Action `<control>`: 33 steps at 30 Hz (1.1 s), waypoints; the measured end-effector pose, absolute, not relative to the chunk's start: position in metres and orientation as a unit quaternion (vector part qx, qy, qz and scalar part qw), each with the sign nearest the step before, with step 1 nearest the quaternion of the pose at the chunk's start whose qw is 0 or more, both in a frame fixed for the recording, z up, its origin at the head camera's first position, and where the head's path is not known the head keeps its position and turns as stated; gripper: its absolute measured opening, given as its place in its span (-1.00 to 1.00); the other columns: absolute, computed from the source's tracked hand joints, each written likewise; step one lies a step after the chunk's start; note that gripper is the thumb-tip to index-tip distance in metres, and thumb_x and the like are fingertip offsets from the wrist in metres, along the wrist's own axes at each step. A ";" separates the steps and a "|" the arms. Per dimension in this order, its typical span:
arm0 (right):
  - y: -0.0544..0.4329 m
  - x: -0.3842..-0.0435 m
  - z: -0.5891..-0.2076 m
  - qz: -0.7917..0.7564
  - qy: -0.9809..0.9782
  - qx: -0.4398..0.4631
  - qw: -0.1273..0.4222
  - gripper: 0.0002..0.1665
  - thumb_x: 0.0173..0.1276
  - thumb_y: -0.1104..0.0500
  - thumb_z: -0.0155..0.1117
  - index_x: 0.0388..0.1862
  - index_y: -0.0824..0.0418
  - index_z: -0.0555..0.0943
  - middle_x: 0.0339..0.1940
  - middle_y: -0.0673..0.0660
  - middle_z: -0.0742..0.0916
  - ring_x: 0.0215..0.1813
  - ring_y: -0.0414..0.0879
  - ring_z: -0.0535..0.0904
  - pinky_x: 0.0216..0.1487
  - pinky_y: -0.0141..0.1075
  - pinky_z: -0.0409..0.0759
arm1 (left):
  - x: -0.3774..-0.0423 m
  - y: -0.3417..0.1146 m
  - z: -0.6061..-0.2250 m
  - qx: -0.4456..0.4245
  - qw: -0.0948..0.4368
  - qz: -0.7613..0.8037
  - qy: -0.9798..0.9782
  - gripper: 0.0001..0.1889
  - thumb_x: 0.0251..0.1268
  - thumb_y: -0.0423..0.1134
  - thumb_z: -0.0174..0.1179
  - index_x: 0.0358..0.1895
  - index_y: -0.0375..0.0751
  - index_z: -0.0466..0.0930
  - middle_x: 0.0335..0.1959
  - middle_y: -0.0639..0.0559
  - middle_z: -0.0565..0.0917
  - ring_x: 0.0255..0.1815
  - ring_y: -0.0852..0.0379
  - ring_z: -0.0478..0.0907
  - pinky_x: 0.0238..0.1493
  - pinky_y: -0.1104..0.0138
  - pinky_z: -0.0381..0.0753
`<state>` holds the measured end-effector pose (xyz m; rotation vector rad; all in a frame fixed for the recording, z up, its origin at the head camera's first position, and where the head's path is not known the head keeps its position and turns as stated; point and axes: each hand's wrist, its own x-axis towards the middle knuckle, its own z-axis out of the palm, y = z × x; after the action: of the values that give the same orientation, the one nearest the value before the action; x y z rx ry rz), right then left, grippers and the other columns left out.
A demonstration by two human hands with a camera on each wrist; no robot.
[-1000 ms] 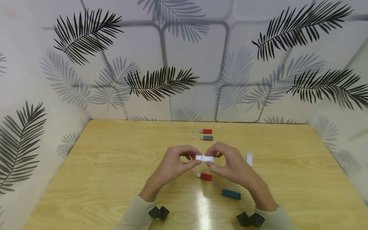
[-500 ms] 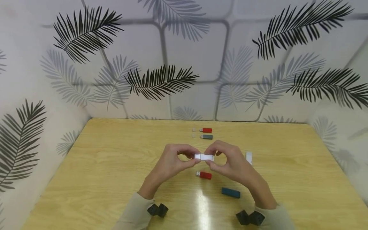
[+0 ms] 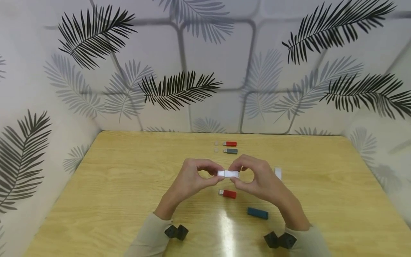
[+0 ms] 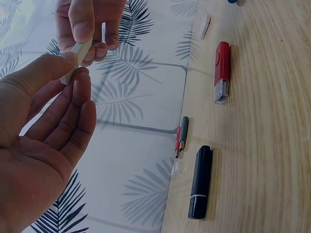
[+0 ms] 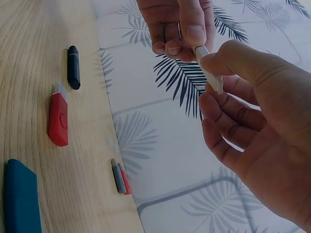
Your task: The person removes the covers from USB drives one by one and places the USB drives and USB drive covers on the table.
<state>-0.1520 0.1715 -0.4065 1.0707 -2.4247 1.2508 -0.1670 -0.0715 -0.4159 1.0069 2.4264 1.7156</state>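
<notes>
Between the two hands, above the table, is a white USB stick (image 3: 228, 174) with a seam across it near its left end. The left hand (image 3: 195, 178) pinches the short left end between thumb and fingers. My right hand (image 3: 260, 176) pinches the longer part the same way. In the left wrist view, both thumbs lie on the stick (image 4: 81, 52). A red USB stick (image 3: 229, 194) with its metal plug bared lies on the table just in front of the hands. Nearer the right forearm lies a dark teal USB stick (image 3: 258, 213).
At the back of the wooden table (image 3: 112, 178) lie a small red USB stick (image 3: 231, 144), a grey one (image 3: 232, 151) and clear caps (image 3: 216, 150). A white stick (image 3: 278, 173) lies beyond the right hand. The wrist views show a black stick (image 4: 201, 182) on the table.
The head view has tilted slightly, so the table and hands sit a little higher in the picture. Both hands keep their pinch on the white USB stick.
</notes>
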 end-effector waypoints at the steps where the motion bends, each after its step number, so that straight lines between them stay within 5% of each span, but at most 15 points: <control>1: 0.172 -0.152 -0.406 0.425 -0.822 0.364 0.105 -0.73 0.20 0.36 0.49 -0.19 0.07 0.67 -0.24 -0.12 0.73 -0.21 -0.22 0.60 -0.15 -0.28 0.62 | -0.167 -0.072 -0.416 0.321 0.001 0.546 0.774 -0.87 0.24 -0.34 0.47 -0.15 -0.17 0.82 -0.25 0.12 0.79 -0.28 0.20 0.67 -0.16 0.17 0.74; 7: 0.172 -0.150 -0.401 0.434 -0.816 0.368 0.106 -0.70 0.20 0.38 0.50 -0.18 0.06 0.69 -0.21 -0.15 0.73 -0.20 -0.22 0.62 -0.14 -0.30 0.62 | -0.165 -0.072 -0.410 0.334 -0.013 0.537 0.775 -0.85 0.24 -0.34 0.48 -0.15 -0.19 0.81 -0.27 0.12 0.79 -0.29 0.22 0.67 -0.18 0.31 0.72; 33: 0.170 -0.145 -0.383 0.426 -0.804 0.392 0.134 -0.72 0.15 0.38 0.50 -0.20 0.12 0.70 -0.19 -0.11 0.74 -0.16 -0.22 0.63 -0.11 -0.36 0.65 | -0.165 -0.074 -0.396 0.352 -0.017 0.561 0.749 -0.83 0.12 -0.44 0.51 -0.20 -0.24 0.82 -0.34 0.09 0.79 -0.32 0.19 0.69 -0.12 0.14 0.74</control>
<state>-0.1450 0.1700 -0.3828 1.1363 -2.3309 1.2353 -0.1650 -0.0740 -0.3961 1.1181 2.3779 1.7834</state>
